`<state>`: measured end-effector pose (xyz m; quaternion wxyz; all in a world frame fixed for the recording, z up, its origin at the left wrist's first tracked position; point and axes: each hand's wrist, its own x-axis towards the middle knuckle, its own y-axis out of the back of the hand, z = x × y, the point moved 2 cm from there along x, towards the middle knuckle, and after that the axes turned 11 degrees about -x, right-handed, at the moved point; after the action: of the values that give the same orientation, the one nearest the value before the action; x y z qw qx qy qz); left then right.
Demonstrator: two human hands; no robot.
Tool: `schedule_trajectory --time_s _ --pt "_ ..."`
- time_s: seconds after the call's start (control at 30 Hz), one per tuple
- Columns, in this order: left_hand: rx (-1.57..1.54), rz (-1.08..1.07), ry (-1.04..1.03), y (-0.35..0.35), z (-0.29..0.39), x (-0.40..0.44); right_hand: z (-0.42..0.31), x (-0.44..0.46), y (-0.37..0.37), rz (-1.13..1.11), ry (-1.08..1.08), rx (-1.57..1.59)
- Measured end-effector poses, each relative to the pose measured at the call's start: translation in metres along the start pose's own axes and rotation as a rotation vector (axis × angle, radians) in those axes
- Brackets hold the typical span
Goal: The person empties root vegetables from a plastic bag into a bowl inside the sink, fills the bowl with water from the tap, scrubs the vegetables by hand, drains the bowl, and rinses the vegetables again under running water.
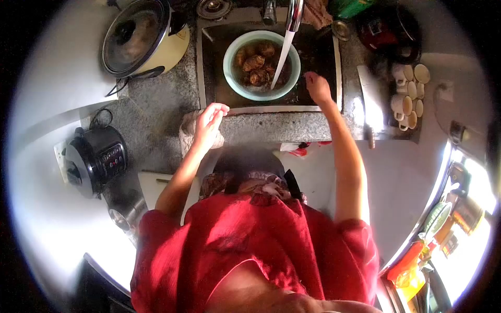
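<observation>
A pale green basin (227, 68) stands in the dark sink (326, 57), holding water and several brown, lumpy pieces (254, 63). Water streams into it from the faucet (295, 15). My right hand (318, 87) is over the sink just right of the basin, its fingers curled together; what they hold, if anything, cannot be made out. At the sink's front left corner is my left hand (210, 121), its fingers loosely bent and apart with nothing seen between them. Below and beside it a light cloth (187, 136) lies on the counter edge.
A lidded cream cooker (175, 49) stands at the back left, a black cooker (109, 156) at the left. On the right are a knife or board-like bright strip (370, 99), several cups (407, 104) and a dark red pot (386, 31).
</observation>
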<state>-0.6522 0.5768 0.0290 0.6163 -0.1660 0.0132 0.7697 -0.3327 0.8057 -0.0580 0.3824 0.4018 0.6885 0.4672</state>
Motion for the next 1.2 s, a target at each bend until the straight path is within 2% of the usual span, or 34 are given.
schedule_trajectory --time_s 0.03,0.1,0.23,0.27,0.33,0.37,0.43,0.47,0.5,0.53,0.57,0.6,0.63,0.67,0.77,0.83,0.9,0.93,0.97,1.03,1.1,1.17,1.2 --pt "-0.007 0.002 -0.012 0.0 0.002 0.001 -0.009 -0.016 0.009 0.067 -0.113 0.066" --pt "-0.047 -0.023 -0.062 -0.002 0.003 0.003 -0.025 -0.045 0.025 0.035 -0.195 0.158" --pt "-0.07 -0.028 -0.02 -0.013 0.011 0.01 -0.048 -0.094 0.048 0.184 -0.188 0.32" --pt "-0.087 -0.057 -0.007 -0.017 0.007 0.015 -0.051 -0.101 0.051 0.151 -0.242 0.34" --pt "-0.073 -0.093 -0.003 -0.038 0.018 0.027 -0.054 -0.102 0.05 0.162 -0.2 0.396" --pt "-0.005 -0.145 -0.073 -0.046 0.008 0.04 -0.061 -0.101 0.054 0.154 -0.178 0.398" --pt "0.321 -0.237 -0.14 -0.069 -0.002 0.075 -0.083 -0.083 0.073 0.201 -0.08 0.292" --pt "0.412 -0.211 -0.241 -0.084 -0.008 0.093 -0.094 -0.066 0.08 0.057 -0.144 0.212" --pt "0.501 -0.184 -0.343 -0.101 -0.015 0.112 -0.101 -0.051 0.08 0.199 -0.031 0.222" --pt "0.534 -0.15 -0.215 -0.116 -0.024 0.133 -0.108 -0.034 0.073 0.231 0.006 0.176" --pt "0.567 -0.112 -0.086 -0.123 -0.033 0.149 -0.118 -0.015 0.071 0.159 0.044 0.102" --pt "0.567 -0.114 -0.087 -0.122 -0.041 0.159 -0.126 -0.003 0.068 0.065 0.057 0.05" --pt "0.685 -0.213 -0.202 -0.124 -0.049 0.169 -0.13 0.006 0.065 -0.028 0.073 -0.004" --pt "0.794 -0.3 -0.33 -0.126 -0.057 0.178 -0.129 0.006 0.065 -0.027 0.078 -0.008" --pt "1.219 -0.503 -0.246 -0.067 -0.215 0.239 -0.117 -0.014 0.054 -0.039 0.142 -0.069" --pt "0.932 -0.34 -0.09 -0.052 -0.108 0.2 -0.096 -0.036 0.041 -0.144 0.041 -0.101" --pt "0.638 -0.151 -0.083 -0.054 -0.027 0.191 -0.072 -0.055 0.016 -0.166 0.022 -0.12" --pt "0.52 -0.004 -0.211 -0.056 -0.004 0.196 -0.067 -0.06 0.009 -0.178 0.003 -0.138" --pt "0.539 0.111 -0.337 -0.059 0.024 0.203 -0.068 -0.064 0.009 -0.182 0.004 -0.139" --pt "0.546 0.137 -0.382 -0.064 0.039 0.224 -0.074 -0.067 0.012 -0.127 -0.009 -0.013" --pt "0.485 0.018 -0.56 -0.074 0.038 0.253 -0.083 -0.059 0.009 -0.155 -0.001 -0.007" --pt "0.505 -0.003 -0.604 -0.08 0.039 0.267 -0.09 -0.055 0.007 -0.02 0.03 0.096" --pt "0.524 -0.027 -0.648 -0.085 0.043 0.268 -0.092 -0.052 0.008 -0.023 0.024 0.126"
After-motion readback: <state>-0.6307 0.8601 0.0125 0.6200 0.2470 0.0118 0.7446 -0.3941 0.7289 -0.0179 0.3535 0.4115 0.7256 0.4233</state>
